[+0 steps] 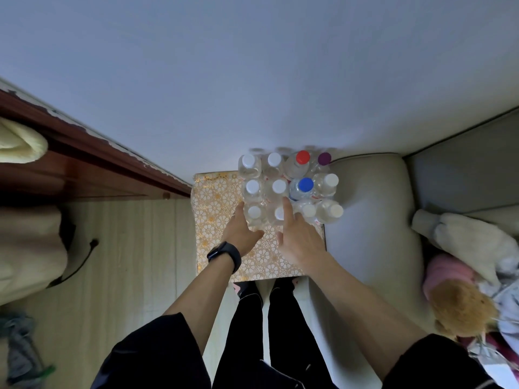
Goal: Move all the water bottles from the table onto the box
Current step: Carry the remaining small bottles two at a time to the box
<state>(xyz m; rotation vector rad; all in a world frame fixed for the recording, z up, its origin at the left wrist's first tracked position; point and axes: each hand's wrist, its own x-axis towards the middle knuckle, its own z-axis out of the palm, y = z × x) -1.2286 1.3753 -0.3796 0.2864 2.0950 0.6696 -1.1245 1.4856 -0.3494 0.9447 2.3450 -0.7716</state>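
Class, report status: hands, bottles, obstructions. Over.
Left hand on front-left bottle, grip unclear. Right hand index extended among bottles. Cluster on patterned top, nothing blocking.

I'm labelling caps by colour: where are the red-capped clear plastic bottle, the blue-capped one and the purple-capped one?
Red-capped clear plastic bottle (302, 157): head view, on the cap.
Blue-capped clear plastic bottle (305, 184): head view, on the cap.
Purple-capped clear plastic bottle (324, 158): head view, on the cap.

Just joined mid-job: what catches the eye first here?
A tight cluster of water bottles stands at the far end of the gold floral surface, mostly white-capped, with one red cap and one blue cap. The left hand and right hand both touch its near row.
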